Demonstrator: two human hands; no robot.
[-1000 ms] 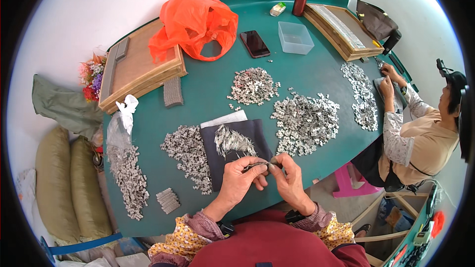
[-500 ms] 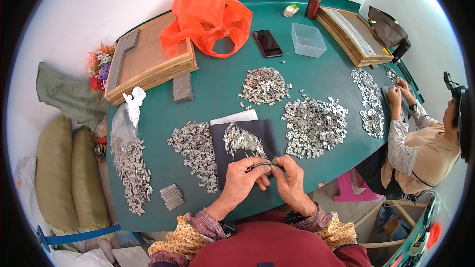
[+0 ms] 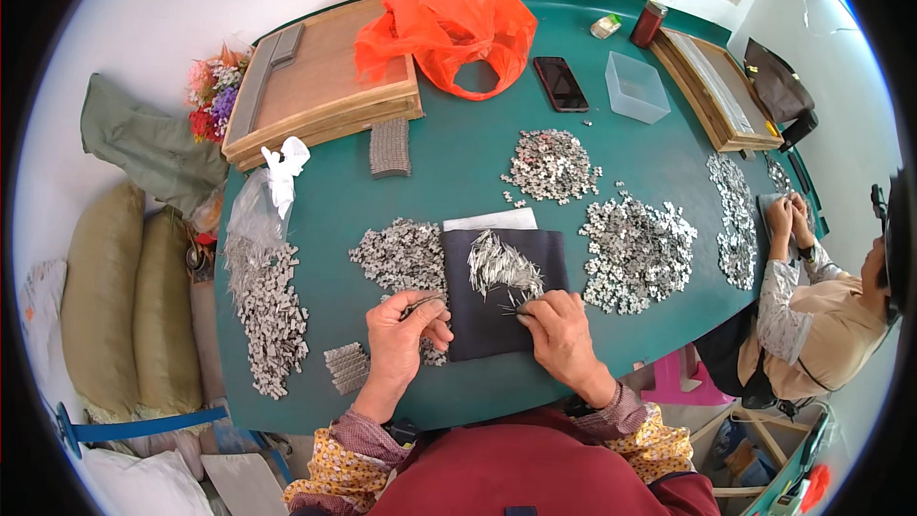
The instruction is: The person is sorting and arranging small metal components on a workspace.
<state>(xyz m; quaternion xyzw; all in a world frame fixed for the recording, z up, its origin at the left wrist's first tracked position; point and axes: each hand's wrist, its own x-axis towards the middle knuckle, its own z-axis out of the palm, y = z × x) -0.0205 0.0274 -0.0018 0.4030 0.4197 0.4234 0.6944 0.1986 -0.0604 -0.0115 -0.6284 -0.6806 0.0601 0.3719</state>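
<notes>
Green table [image 3: 458, 162] fills my view | left hand [image 3: 406, 334] pinches thin metal pins [image 3: 420, 304], long axis toward 2 o'clock | right hand [image 3: 562, 330] fingertips closed on pins at dark cloth [image 3: 506, 296], pile [image 3: 501, 268] at 12 | light, stiff, slippery; I'd grip mid-shaft.

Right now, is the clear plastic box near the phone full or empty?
Empty, as far as the view shows: the clear plastic box sits open-topped, and the green table shows through its walls and floor.
</notes>
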